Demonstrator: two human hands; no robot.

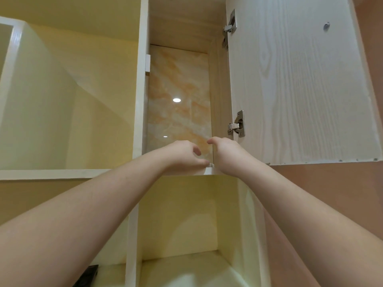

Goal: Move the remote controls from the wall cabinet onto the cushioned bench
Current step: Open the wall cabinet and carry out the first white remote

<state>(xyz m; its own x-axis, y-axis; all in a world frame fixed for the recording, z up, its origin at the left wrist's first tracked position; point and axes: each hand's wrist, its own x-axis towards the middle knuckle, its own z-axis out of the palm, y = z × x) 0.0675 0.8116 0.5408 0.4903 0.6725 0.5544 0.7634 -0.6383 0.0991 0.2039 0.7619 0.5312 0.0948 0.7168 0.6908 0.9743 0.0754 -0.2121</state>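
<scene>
Both hands reach over the shelf edge [209,171] of the open wall cabinet [179,96]. Left hand [183,155] and right hand [224,154] have curled fingers; contents hidden, grasp indeterminate. Remote controls not visible.

- Your wall cabinet [143,83]: white wood-grain, door [298,83] swung open to the right on two metal hinges.
- Marbled orange back panel [179,96] exposed; remotes not visible from below.

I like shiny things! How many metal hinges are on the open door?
2: one hinge near the top of the cabinet door, another hinge lower, just above the right hand.
</scene>
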